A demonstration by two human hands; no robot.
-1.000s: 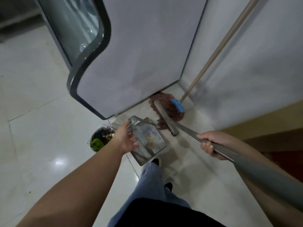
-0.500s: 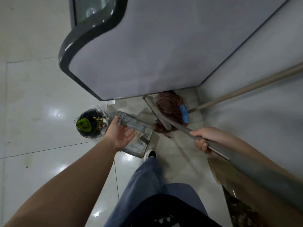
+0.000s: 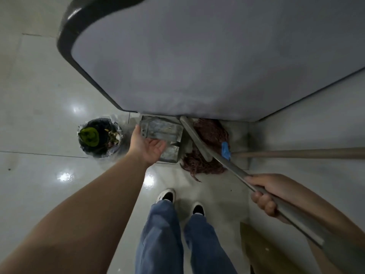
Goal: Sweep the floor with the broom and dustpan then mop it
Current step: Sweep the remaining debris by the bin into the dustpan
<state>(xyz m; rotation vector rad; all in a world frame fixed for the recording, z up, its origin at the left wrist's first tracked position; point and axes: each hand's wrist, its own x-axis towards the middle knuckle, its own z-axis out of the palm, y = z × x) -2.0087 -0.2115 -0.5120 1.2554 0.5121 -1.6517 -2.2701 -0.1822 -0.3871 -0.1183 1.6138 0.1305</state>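
Left hand (image 3: 148,148): fingers spread and relaxed, palm turned up, gripping nothing. Thumb tip lies against the left edge of the dustpan (image 3: 162,131); whether the fingers touch the pan cannot be told.

Dustpan: metal, grey, on the floor (image 3: 39,91) against the base of the large grey appliance (image 3: 197,56), directly beyond the left hand.

Right hand (image 3: 262,196): fingers curled tight around the grey broom handle (image 3: 233,168). Handle runs up-left from this hand; the broom's far end lies across the mop head (image 3: 209,147), just right of the dustpan.

Mop head: reddish-brown strands, on the floor in the corner, blue collar (image 3: 225,150), wooden mop handle (image 3: 296,153) running off to the right.

Waste bin (image 3: 99,138), lined with a bag and holding rubbish, stands left of the left hand, near the dustpan.
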